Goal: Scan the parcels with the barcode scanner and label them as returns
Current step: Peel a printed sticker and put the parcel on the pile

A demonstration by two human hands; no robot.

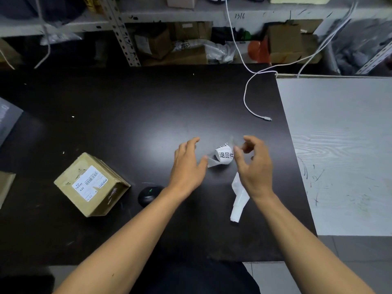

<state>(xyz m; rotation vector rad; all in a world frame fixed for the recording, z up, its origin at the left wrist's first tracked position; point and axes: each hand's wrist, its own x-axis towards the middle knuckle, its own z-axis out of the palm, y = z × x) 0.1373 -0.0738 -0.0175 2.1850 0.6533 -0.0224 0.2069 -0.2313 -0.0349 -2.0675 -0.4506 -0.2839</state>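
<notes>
A small roll of white return labels (pixel 224 154) with black characters lies on the black table (pixel 131 128) between my hands. My left hand (pixel 186 166) hovers just left of it with relaxed, spread fingers. Its thumb tip touches the loose clear strip end (pixel 212 163) that trails from the roll. My right hand (pixel 255 166) is on the roll's right side, fingers curled, thumb and forefinger pinching the roll's edge. A cardboard parcel (pixel 91 185) with a white shipping label lies at the left. The round black barcode scanner (pixel 148 195) sits beside my left wrist.
A crumpled white backing strip (pixel 238 200) lies under my right wrist. A white cable (pixel 252 98) ends on the table at the back right. A white wood-grain board (pixel 343 149) adjoins the table's right side. Shelves with boxes (pixel 284 41) stand behind. Another carton edge (pixel 5 187) shows far left.
</notes>
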